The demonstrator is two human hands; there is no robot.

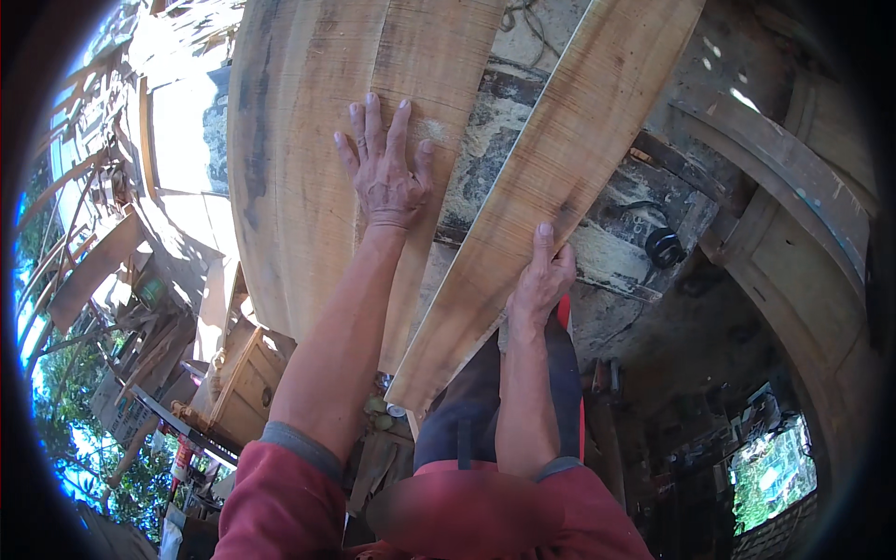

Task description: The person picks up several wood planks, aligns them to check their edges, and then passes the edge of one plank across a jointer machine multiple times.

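My left hand (385, 182) lies flat, fingers spread, on wide wooden boards (299, 168) that sit side by side on the bench. A separate long plank (574, 140) slants across the right of them, its near end pointing down toward my lap. My right hand (543, 280) grips this plank by its right edge, with the thumb on the upper face and the other fingers partly hidden beneath. Between the boards and the plank shows a strip of the dusty workbench (476, 154).
A small black round object (665, 247) rests at the bench's right side. A thin cord (532, 28) lies at the far end. Wooden panels (793, 289) stand on the right. A wooden cabinet (247, 387) and scrap wood fill the lower left.
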